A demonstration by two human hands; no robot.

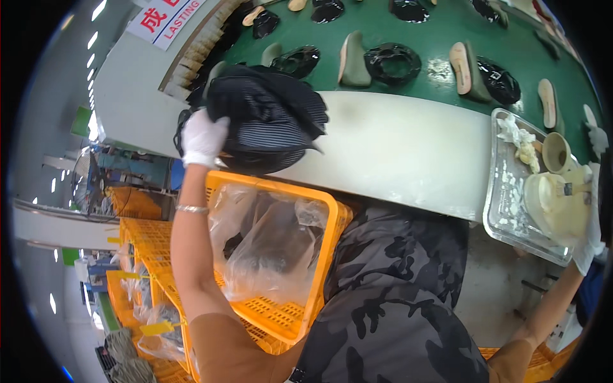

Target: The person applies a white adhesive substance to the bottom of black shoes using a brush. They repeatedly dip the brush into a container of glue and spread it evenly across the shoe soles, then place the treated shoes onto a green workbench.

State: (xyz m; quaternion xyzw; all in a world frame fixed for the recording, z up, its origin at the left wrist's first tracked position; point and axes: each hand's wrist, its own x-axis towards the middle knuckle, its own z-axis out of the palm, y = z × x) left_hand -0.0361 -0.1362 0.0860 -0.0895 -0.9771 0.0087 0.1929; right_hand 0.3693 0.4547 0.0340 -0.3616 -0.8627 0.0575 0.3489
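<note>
Clearly, the smooth white table [396, 147] runs along a green work surface [440, 35] that meets its far edge and carries olive-green shoe lasts [354, 67], pale insoles and glossy black ring-shaped uppers [393, 62]. At the table's left end sits a bundle of black and grey-striped fabric [271, 118]; the white-gloved left hand [204, 137] grips its left side. A shallow silver metal tray [491, 191] occupies the right end, with a round cream-coloured tub [543, 201] and a beige cup [557, 153] inside. The white-gloved right hand [594, 220] is by the tray's right edge; whether it holds anything, I cannot tell. Below the table's near edge, an orange plastic crate [330, 210] contains clear plastic bags [274, 262]. Leftward, the room shows stacked orange crates [147, 239], a fan [83, 172] and rows of ceiling lights. At the upper left, a white rectangular sign [163, 24] bears bold red characters.
</note>
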